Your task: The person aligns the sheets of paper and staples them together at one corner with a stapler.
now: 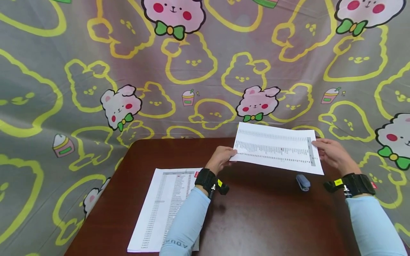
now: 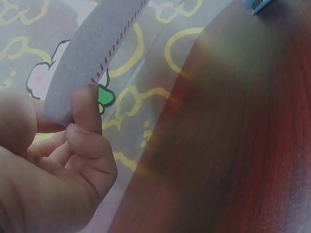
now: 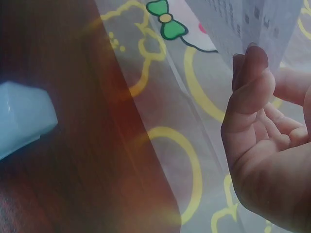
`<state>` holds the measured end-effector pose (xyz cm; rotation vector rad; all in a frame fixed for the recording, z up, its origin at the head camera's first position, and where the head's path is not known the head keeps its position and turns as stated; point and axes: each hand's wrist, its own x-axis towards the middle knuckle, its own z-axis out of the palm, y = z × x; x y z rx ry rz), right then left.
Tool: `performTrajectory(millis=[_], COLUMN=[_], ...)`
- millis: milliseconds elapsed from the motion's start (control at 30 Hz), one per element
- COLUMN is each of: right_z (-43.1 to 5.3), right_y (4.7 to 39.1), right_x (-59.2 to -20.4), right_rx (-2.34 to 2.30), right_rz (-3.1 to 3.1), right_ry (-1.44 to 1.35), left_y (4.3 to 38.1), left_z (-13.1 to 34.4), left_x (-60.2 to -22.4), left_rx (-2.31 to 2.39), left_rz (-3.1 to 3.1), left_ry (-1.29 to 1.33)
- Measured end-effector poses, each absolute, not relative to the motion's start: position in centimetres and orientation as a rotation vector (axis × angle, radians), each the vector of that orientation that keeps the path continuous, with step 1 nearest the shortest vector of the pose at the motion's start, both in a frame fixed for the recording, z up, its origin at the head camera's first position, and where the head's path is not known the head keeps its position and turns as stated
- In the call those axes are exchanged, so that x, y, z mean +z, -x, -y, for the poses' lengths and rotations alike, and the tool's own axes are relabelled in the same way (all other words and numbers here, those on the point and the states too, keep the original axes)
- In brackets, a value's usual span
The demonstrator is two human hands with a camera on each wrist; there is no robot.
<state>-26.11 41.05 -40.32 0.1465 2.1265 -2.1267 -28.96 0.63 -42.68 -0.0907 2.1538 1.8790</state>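
A printed sheet of paper (image 1: 275, 147) is held up above the far side of the table, its text running sideways. My left hand (image 1: 221, 158) pinches its left edge between thumb and fingers, seen close up in the left wrist view, where the paper (image 2: 73, 73) curves away. At the opposite edge my right hand (image 1: 334, 154) pinches the paper (image 3: 248, 24) the same way. Whether it is one sheet or more I cannot tell. On the table below the sheet lies a small blue-grey stapler (image 1: 303, 182), apart from both hands.
A stack of printed papers (image 1: 153, 213) lies on the left of the dark brown table (image 1: 256, 220), partly covered by my left forearm. Behind the table hangs a grey cloth (image 1: 205, 64) with cartoon animals. The stapler's blue end (image 3: 24, 116) also shows in the right wrist view.
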Motion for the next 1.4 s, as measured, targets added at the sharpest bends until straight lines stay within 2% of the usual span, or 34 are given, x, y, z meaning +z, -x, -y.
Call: performTrajectory(millis=[767,1000,1400], right_z=[-36.1,-34.3,-33.7], right_y=[27.7,27.2,28.4], right_x=[-39.1,-37.8,-39.3], right_rx=[-2.084,-2.022,-2.032], right_rz=[-1.927,-1.939,-1.955], right_ry=[-0.035,0.068,0.046], left_y=[30.4,30.2,29.9], left_z=[4.4,5.2,6.8], left_x=[-40.2,-39.2,-39.0], left_rx=[1.712,1.476,1.477], left_rz=[-2.294,-2.402,-2.349], left_ry=[-0.034,-0.089,-0.154])
